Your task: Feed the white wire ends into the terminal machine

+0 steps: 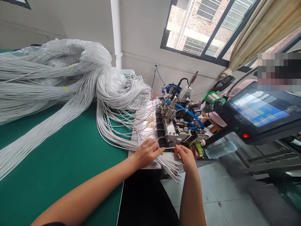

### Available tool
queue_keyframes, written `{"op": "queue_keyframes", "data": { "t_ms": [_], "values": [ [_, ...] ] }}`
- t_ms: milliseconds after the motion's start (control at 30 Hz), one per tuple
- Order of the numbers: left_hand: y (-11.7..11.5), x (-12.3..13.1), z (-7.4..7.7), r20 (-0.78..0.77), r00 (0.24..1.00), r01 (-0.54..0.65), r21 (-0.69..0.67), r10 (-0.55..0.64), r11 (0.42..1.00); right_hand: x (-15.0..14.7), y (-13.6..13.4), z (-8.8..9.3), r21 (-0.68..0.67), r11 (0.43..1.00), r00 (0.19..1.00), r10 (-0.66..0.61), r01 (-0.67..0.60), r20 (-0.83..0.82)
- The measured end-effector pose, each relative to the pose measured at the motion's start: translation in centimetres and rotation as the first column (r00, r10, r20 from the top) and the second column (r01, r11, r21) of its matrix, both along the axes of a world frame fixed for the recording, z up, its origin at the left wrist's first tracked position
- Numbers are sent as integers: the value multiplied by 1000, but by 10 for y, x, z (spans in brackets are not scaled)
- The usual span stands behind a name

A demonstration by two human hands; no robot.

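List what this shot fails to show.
Head view:
- Text on the screen: too small and tilted.
- Area above it: hidden by a pixelated block.
- Far ends of the wire bundles: cut off by the left edge.
- Grip of the right hand on the wire: hidden by the hand itself.

Matt green table mat, glossy white plastic-sheathed wires, bare metal machine.

No text, brand or number can be read anywhere. The touchscreen panel shows coloured blocks too small and blurred to make out, and the yellow tags on the wire bundles appear blank.
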State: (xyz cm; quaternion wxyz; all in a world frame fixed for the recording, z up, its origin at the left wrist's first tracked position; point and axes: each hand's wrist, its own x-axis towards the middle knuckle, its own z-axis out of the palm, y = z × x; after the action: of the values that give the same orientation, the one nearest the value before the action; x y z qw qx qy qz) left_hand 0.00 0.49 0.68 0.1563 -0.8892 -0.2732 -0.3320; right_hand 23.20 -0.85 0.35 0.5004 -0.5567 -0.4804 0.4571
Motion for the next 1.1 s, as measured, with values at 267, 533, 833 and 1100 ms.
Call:
{"op": "queue_keyframes", "data": {
  "t_ms": [267,533,833,1100],
  "values": [
    [0,2,-1,-35,998,-49,75,52,996,-4,2,3,84,996,991,-32,20,132],
    [-1,5,-3,-17,990,-135,85,137,987,-4,4,-2,78,997,957,-42,21,286],
    [-2,7,-2,-21,985,-172,72,174,983,-3,8,1,97,995,917,-28,-12,398],
    [0,8,-4,-11,985,-169,38,169,985,3,16,-12,65,993,933,74,-103,352]
  ]
}}
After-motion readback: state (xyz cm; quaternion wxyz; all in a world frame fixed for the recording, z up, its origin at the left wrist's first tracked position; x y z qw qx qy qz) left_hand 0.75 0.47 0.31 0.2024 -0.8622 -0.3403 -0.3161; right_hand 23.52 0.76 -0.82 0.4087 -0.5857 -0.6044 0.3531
